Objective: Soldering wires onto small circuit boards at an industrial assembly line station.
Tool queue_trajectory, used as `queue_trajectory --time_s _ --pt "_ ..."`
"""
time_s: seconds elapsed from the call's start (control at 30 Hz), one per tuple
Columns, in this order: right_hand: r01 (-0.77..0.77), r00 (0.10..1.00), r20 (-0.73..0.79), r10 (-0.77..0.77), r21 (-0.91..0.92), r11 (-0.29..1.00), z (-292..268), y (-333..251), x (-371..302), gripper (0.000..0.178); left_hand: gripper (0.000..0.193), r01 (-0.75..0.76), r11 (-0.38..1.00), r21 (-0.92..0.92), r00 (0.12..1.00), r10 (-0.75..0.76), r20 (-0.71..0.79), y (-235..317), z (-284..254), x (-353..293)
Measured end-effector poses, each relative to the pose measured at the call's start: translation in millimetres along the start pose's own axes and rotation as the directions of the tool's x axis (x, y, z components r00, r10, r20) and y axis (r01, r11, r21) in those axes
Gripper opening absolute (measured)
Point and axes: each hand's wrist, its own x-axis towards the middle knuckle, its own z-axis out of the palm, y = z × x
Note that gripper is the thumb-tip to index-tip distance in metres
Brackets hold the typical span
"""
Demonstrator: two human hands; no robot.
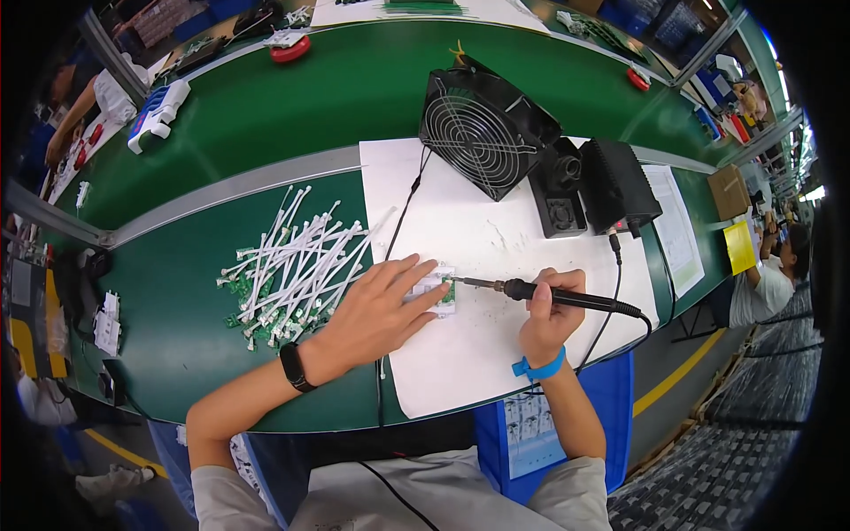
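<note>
My right hand (556,311) grips a black soldering iron (571,298), its metal tip pointing left. The tip meets or hovers just over a small green circuit board (449,290) set in a white block (445,307); contact is too small to tell. My left hand (387,299) lies with fingers outstretched over the block's left part, hiding some of it. Left of that hand a loose pile of white cables (301,252) with small green boards (266,323) covers part of the green bench. A white sheet (522,363) lies under the block.
A black fan with a wire grille (478,133) stands behind the block. Right of it are a black iron holder (558,190) and a black box (615,186) joined to the iron's cord. Papers (675,230) lie farther right. Another person (766,288) sits at the far right.
</note>
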Motion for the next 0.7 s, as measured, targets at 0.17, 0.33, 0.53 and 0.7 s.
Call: queue_trajectory --time_s 0.17,0.33,0.53,0.7 --pt "-0.006 1.000 0.014 0.006 -0.019 1.000 -0.7 1.4 0.3 0.017 0.038 0.001 1.000 -0.006 1.000 -0.001 0.005 0.5 -1.5 1.4" --pt "-0.004 0.999 0.037 0.006 -0.042 0.999 -0.9 1.4 0.5 0.018 0.041 0.030 0.999 -0.024 0.999 -0.030 0.017 1.4 -0.9 0.8" --pt "0.039 0.997 0.071 -0.036 -0.045 0.998 -0.6 0.2 1.0 0.018 0.041 0.039 0.999 -0.014 0.999 -0.039 0.026 1.4 -0.8 0.4" --pt "0.006 0.999 0.049 -0.004 -0.043 0.999 1.2 -0.4 0.6 0.018 0.040 0.038 0.999 -0.034 0.999 -0.037 0.022 1.9 -0.2 0.5"
